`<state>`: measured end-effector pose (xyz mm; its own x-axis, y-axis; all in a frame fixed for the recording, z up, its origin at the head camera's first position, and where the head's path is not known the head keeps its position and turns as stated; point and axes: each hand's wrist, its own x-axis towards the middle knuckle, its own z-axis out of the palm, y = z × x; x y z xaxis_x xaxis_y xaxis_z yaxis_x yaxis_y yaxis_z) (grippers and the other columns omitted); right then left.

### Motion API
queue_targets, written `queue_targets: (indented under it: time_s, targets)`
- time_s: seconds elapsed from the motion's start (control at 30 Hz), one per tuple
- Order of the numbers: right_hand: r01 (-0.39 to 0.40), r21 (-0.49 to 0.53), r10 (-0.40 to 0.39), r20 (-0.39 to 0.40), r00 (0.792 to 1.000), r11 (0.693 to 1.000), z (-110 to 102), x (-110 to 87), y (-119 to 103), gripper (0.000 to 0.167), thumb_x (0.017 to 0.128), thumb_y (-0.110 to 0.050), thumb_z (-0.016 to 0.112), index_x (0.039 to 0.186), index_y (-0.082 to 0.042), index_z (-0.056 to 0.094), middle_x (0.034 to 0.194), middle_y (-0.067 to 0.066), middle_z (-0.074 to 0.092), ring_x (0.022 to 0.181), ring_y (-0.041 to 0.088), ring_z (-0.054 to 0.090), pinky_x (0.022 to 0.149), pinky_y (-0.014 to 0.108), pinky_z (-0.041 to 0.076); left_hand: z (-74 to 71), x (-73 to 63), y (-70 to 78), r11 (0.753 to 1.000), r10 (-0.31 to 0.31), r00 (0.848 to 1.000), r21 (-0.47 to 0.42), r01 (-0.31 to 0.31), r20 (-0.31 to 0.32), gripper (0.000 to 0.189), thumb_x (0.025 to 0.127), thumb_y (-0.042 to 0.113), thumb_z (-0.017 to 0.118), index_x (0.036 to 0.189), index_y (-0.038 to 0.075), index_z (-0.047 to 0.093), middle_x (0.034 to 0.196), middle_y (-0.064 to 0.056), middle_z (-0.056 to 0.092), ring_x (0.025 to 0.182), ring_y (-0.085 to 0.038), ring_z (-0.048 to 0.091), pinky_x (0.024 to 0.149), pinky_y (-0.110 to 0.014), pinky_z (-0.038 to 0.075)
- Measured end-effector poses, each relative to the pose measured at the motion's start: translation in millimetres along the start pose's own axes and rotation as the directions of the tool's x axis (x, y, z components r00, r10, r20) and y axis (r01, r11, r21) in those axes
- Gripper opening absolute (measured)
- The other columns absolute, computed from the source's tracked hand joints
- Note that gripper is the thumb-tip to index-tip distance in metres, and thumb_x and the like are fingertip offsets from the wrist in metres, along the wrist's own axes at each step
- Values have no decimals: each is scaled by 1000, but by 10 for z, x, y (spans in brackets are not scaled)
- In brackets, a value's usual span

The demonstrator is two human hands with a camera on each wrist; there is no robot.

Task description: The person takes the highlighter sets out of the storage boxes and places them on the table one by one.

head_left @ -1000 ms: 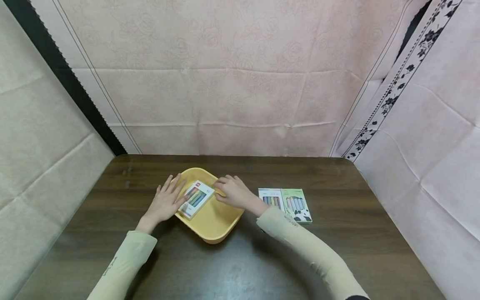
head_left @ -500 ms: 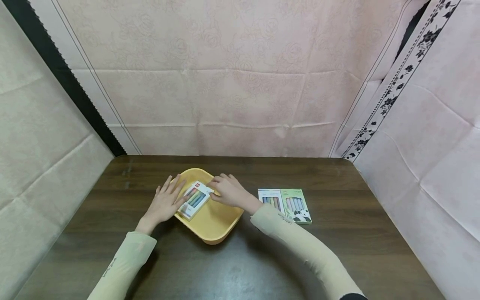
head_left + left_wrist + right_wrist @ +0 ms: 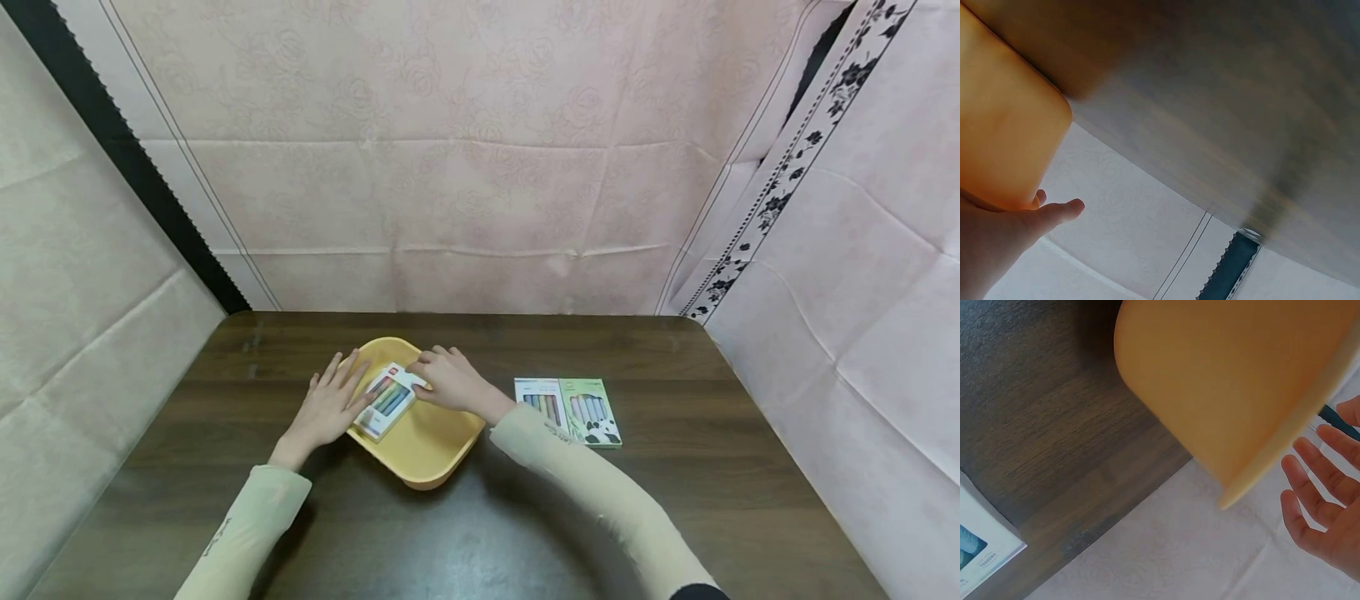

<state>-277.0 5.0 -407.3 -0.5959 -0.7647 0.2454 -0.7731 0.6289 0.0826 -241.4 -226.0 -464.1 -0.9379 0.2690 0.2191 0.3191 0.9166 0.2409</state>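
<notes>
Yellow plastic catches my eye first: a shallow tray (image 3: 435, 437) set at a slant on the dark wood-grain worktop (image 3: 675, 483), left of centre from where the person sits. A white pack (image 3: 387, 400) printed with a row of coloured sticks lies along the tray's left side, its nearer end reaching the rim; I cannot tell whether it rests flat on the bottom.

Two hands are at the tray. The left hand (image 3: 326, 408) lies over the left rim with its fingers spread and fairly straight, the thumb reaching to the pack's left edge, grasping nothing that I can see. The right hand (image 3: 456, 382) is over the far right part of the tray, fingers loosely bent and apart, thumb and fingertips at the pack's right corner. From the right wrist those fingers look relaxed beside the rim, though whether the thumb presses the pack I cannot tell.

To the right of the tray, well apart from it, two more packs sit side by side: a white carton (image 3: 542, 398), partly hidden by the right arm, and a green carton (image 3: 592, 408) with a panda in its lower corner. Pale green sleeves (image 3: 247, 525) cover both forearms. Behind the worktop hangs creased pinkish cloth (image 3: 480, 200), with a black-flowered border (image 3: 780, 200) slanting down at the right.
</notes>
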Motion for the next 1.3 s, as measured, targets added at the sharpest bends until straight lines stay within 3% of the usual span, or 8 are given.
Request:
queue_targets:
  time_s: [0.83,1.3]
  targets:
    - [-28,13,27,53,998,1000,32,172,-93,30,84,-33,55,111,-22,63,107,-4,63,93,15,56,75,33,46,17,4,-4,1000,3,1000,17,-3,15,60,92,45,38,140,11,28,149,-13,16,137,-37,9,97,-68,19]
    - [-91,6,90,115,989,996,56,299,-145,29,86,-34,53,111,-22,62,108,-4,63,92,17,56,75,33,47,4,7,-9,1000,3,1000,11,-3,22,59,92,42,40,141,10,27,150,-12,15,137,-37,9,97,-68,18]
